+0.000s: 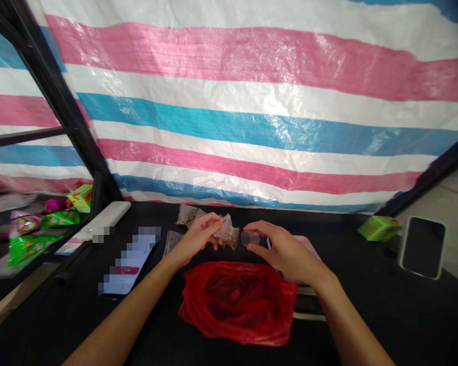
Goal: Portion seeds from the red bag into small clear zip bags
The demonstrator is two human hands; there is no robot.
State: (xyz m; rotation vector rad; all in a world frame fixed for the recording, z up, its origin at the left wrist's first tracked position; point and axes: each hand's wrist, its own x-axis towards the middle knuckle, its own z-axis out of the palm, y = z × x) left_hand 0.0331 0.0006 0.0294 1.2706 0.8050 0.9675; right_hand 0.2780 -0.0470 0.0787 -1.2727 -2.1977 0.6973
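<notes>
My left hand (203,233) pinches a small clear plastic bag (229,235) with brownish contents, its fingers closed on the upper part. To the right, a small clear plastic cup (251,238) is held between the thumb and fingers of my right hand (269,240), its round opening turned toward the bag. Bag and cup are a short gap apart. Behind my left hand lies another small clear bag (187,215) with brown bits; one more clear bag (171,242) is partly hidden by my wrist. An open red plastic bag (236,333) spreads on the black table below both hands.
On the left lie a tablet-like screen (132,269), a long white object (109,218) and colourful snack packets (34,249) beyond a black frame. A phone (422,247) and a green box (379,227) are at right. A pale flat object (307,246) sits partly under my right hand. Striped sheeting (252,112) hangs behind.
</notes>
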